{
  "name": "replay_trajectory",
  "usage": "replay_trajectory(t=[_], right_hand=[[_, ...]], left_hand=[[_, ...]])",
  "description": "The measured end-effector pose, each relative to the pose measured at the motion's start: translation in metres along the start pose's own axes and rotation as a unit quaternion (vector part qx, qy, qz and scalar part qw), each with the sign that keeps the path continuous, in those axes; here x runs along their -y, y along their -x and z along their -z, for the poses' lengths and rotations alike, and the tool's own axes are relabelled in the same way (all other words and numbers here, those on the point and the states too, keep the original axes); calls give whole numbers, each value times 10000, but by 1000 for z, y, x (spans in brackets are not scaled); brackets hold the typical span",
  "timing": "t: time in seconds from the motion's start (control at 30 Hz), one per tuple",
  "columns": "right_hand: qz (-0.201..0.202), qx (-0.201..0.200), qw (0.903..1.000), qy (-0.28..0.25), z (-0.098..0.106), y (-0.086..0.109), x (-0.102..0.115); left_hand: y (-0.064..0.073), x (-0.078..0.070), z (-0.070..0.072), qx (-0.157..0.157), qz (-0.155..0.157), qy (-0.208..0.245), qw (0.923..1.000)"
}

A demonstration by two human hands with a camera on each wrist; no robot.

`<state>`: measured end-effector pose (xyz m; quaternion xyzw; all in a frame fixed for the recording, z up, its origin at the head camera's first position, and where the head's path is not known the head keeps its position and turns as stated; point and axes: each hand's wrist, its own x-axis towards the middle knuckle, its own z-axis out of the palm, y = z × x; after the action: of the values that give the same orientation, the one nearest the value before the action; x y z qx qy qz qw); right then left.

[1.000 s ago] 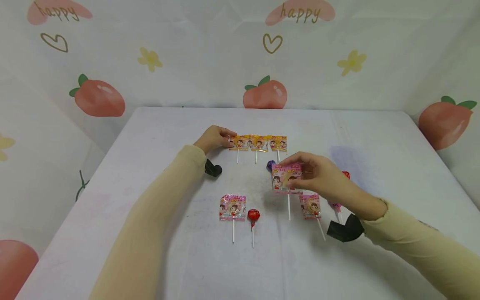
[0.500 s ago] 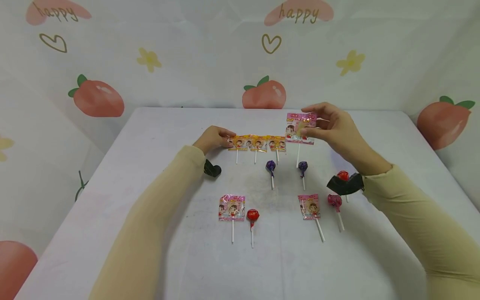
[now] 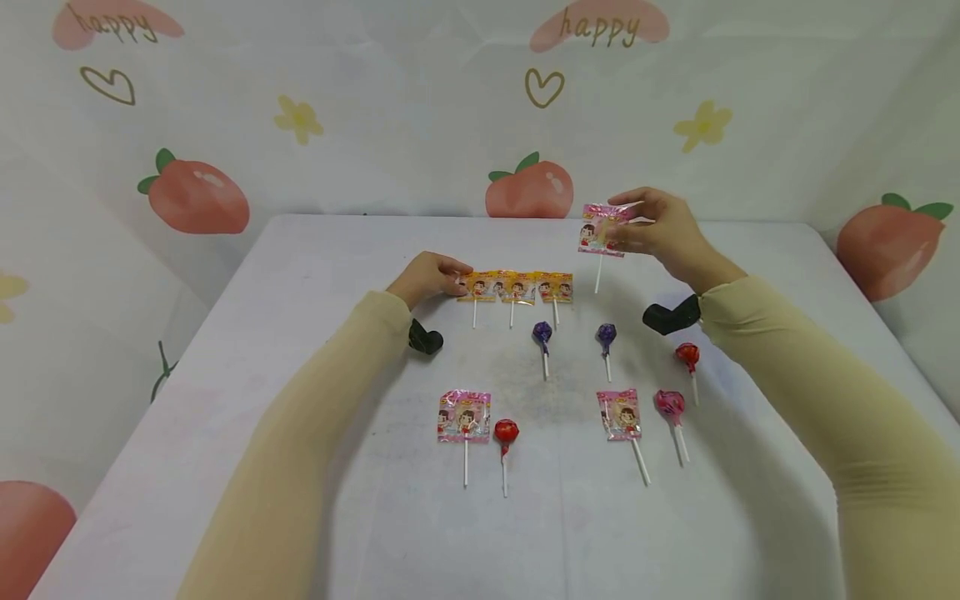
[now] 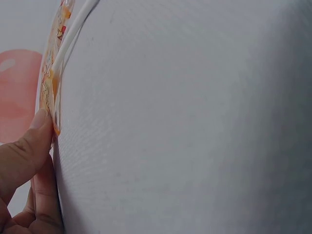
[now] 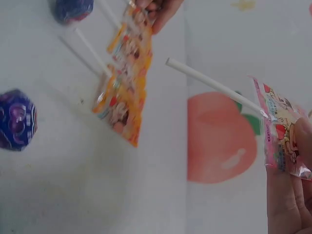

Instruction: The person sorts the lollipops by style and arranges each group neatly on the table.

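Observation:
My right hand holds a pink-wrapped lollipop in the air near the table's back edge, pinching its wrapper between thumb and fingers. The white stick points down in the head view. At the left end of a row of orange-wrapped lollipops, my left hand pinches the wrapper edge of the first one. In the left wrist view its thumb lies over that orange wrapper. The orange wrappers lie side by side, their sticks toward me.
Two purple lollipops lie in front of the row. Nearer me are a pink-wrapped lollipop with a red ball lollipop, and farther right another pink-wrapped one, a pink ball lollipop and a red one.
My right hand has carried the pink-wrapped lollipop up and away from me, past the purple lollipops, to the right of the orange row's far end. My left hand has stayed in place.

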<state>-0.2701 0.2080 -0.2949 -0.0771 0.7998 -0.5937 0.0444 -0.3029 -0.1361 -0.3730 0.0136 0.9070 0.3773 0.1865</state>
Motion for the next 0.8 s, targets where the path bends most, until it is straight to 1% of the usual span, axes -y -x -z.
replay_trajectory(t=[0.07,0.13,0.23,0.4,0.6,0.8], right_hand=[[-118,15,9997,-209,-1,-6,-5],[-224,24,9996,-165,-2,-10,-11],[-491,78,9988,-50,-4,-15,-18],[-936,378,9949,82,-4,-22,-32],[-1181,845,9892,210,-1,-26,-50],[-1425,1010,9841,327,-5,-25,-59]], left_hand=[[0,0,0,-1,11,23,10000],[0,0,0,5,28,36,10000],[0,-1,0,10,52,58,10000],[3,-2,0,-8,90,87,9999],[5,-3,0,-6,41,70,10000],[7,-3,1,-24,-73,80,9999]])
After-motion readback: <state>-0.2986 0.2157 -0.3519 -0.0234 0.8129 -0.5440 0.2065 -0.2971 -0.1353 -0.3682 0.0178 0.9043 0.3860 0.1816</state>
